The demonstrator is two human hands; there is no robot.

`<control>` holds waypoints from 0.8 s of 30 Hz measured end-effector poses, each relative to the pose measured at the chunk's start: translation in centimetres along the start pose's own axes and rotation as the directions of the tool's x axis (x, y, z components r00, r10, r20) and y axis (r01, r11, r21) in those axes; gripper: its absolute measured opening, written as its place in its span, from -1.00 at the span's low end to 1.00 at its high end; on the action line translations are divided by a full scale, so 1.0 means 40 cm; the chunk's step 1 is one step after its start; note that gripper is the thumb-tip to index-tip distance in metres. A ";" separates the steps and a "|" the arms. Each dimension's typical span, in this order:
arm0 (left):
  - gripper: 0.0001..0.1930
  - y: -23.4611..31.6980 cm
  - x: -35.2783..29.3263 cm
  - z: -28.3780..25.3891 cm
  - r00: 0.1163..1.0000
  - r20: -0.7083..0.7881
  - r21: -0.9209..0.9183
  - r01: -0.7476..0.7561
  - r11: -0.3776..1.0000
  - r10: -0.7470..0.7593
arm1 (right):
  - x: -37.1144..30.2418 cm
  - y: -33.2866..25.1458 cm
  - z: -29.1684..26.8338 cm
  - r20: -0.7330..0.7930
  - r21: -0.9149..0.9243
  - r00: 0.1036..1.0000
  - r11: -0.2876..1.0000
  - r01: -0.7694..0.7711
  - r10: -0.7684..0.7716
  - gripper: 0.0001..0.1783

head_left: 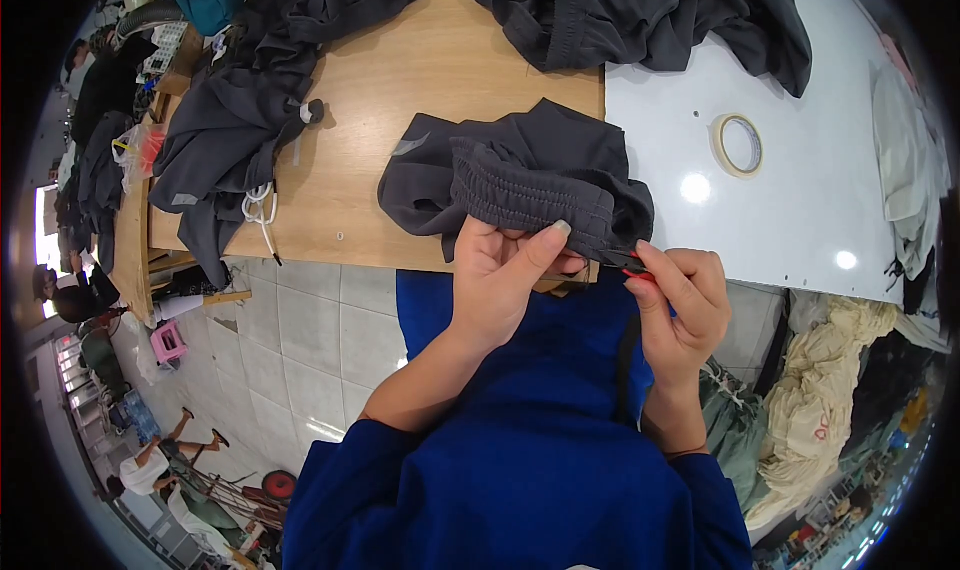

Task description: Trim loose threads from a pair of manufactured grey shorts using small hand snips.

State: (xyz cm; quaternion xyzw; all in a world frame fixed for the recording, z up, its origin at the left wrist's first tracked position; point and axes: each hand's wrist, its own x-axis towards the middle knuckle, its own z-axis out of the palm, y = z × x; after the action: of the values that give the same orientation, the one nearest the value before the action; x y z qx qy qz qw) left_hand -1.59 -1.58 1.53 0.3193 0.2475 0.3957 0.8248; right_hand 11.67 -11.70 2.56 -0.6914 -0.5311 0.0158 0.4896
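Note:
A dark grey garment [590, 135] lies bunched at the front edge of the table, its gathered elastic waistband [520, 192] turned toward me. My left hand [497, 282] grips that waistband, thumb on top and fingers curled underneath. In my right hand [685, 305] is a small pair of red-handled thread snips [638, 270], pinched between thumb and fingers. The snips' dark tips reach the right end of the waistband, close to the fabric; whether a thread is between the blades is too small to tell.
Other dark grey garments lie at the left [225, 120] and far right [640, 20] of the wooden tabletop [360, 90]. A tape roll [722, 148] rests on the white surface [800, 225]. White cord [262, 210] hangs near the left edge. Cream fabric [825, 370] is heaped lower right.

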 end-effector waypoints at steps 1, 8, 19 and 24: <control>-0.76 -0.002 0.000 0.000 1.000 0.000 -0.002 -0.010 1.000 0.010 | 0.001 -0.002 -0.003 -0.001 -0.018 1.000 1.000 -0.007 0.007 -0.62; -0.75 -0.003 -0.001 0.000 1.000 0.011 0.000 -0.008 1.000 0.008 | 0.005 -0.005 -0.006 0.020 -0.037 1.000 0.999 -0.005 0.006 -0.60; -0.77 -0.001 -0.004 0.009 1.000 -0.019 -0.037 0.021 0.999 -0.022 | -0.002 -0.004 0.012 0.001 0.004 1.000 1.000 0.005 -0.005 -0.62; -0.76 -0.002 -0.003 0.005 1.000 -0.014 -0.038 0.009 0.999 -0.009 | -0.003 -0.011 -0.006 0.065 0.001 0.997 1.000 -0.028 0.028 -0.66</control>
State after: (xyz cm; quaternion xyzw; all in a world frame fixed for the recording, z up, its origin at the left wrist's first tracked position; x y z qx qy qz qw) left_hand -1.48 -1.78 1.63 0.2995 0.2474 0.3988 0.8307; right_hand 11.42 -11.97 2.91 -0.6973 -0.5370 0.0457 0.4725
